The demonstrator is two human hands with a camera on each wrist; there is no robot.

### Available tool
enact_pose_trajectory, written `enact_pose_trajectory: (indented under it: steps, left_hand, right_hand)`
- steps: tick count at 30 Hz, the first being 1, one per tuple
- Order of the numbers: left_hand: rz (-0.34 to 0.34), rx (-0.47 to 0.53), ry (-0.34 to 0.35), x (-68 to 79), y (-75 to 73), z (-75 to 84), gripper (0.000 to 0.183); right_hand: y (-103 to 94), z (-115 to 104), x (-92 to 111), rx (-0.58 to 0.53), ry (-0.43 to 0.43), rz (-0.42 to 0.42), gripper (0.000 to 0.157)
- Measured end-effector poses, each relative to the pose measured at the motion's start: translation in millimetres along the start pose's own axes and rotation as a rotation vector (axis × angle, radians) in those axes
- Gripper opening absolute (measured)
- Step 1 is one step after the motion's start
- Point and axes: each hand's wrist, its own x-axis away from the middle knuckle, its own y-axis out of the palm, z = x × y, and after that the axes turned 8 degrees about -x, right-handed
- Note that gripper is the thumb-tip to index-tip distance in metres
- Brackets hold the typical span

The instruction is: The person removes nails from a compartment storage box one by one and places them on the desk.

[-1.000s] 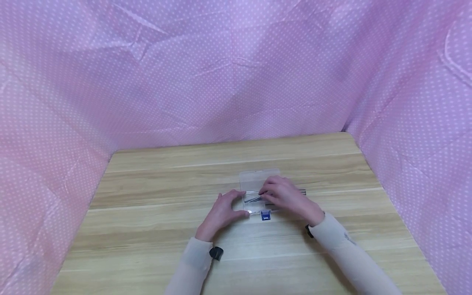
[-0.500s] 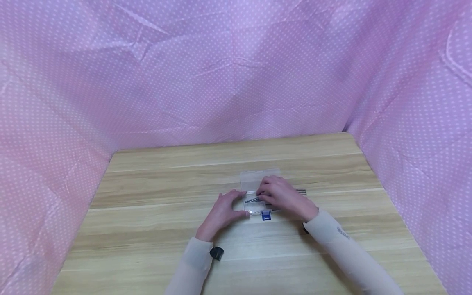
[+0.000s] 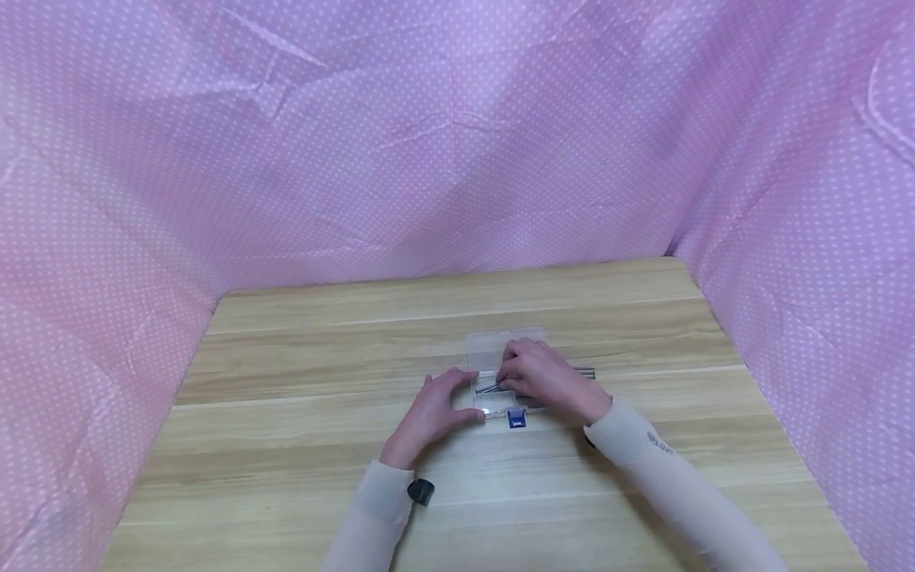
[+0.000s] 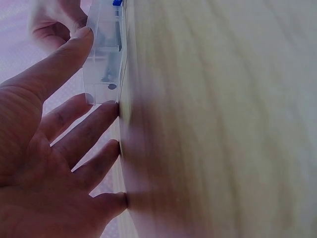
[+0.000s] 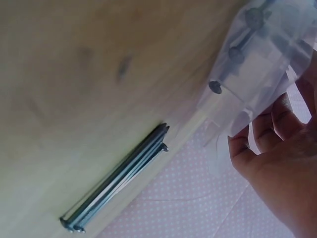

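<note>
- Yr L hand (image 3: 432, 413): at 9 o'clock of the clear plastic compartment box (image 3: 495, 402). Thumb on near edge, forefinger on far edge, so fingers clamped on that end.
- Yr R hand (image 3: 539, 377): over the box's 2–3 o'clock part, fingers bent down beside the thin grey metal nails (image 3: 488, 388) in it; can't tell if they're clamped on one.
- Box: flat on the pale wood-grain counter (image 3: 322, 381), at yr 12 o'clock. Clear plastic lid (image 3: 486, 349) laid back at its 12, blue plastic latch (image 3: 517, 418) at its 6.
- Nails inside lie aslant in a L-side cpt; some round heads show thru the wall in R wrist view.
- Long grey metal nails (image 5: 116, 178): side by side on counter, approx. 2–3 o'clock of box, partly behind R hand in head view.
- Pink cloth w/ white dots (image 3: 322, 159) past the counter, 10 to 2 o'clock.
</note>
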Motion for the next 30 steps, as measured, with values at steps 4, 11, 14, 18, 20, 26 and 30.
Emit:
enact_pose_trajectory:
  steps: [4,11,14,18,20,26,30]
  left_hand:
    - [-0.003,-0.002,-0.001,-1.1,-0.3,-1.0,0.071]
    - [-0.012,-0.006,0.000,-2.3,-1.2,-2.2,0.071]
    - [-0.015,-0.005,0.002,-2.7,-1.8,-2.6,0.071]
    - [-0.014,-0.004,0.003,-3.5,-2.9,-2.8,0.071]
    - [-0.014,-0.007,0.003,-4.2,-3.0,-3.3,0.071]
    - [-0.022,0.002,-0.010,-6.0,-2.7,-4.5,0.071]
    - [-0.029,-0.002,-0.016,-7.2,-3.2,-5.0,0.071]
  right_hand:
    - [-0.6,0.5,-2.4,0.020,0.001,-0.017,0.007]
    - [1.3,3.2,-5.2,0.066,0.004,-0.020,0.006]
    - [1.9,4.8,-5.9,0.089,0.007,-0.025,0.006]
    - [1.7,5.8,-7.9,0.109,0.001,-0.031,0.007]
    - [1.5,6.2,-8.9,0.116,-0.004,-0.033,0.008]
    - [1.3,6.1,-10.2,0.131,-0.009,-0.045,0.009]
    - [1.2,5.7,-11.2,0.135,-0.011,-0.055,0.008]
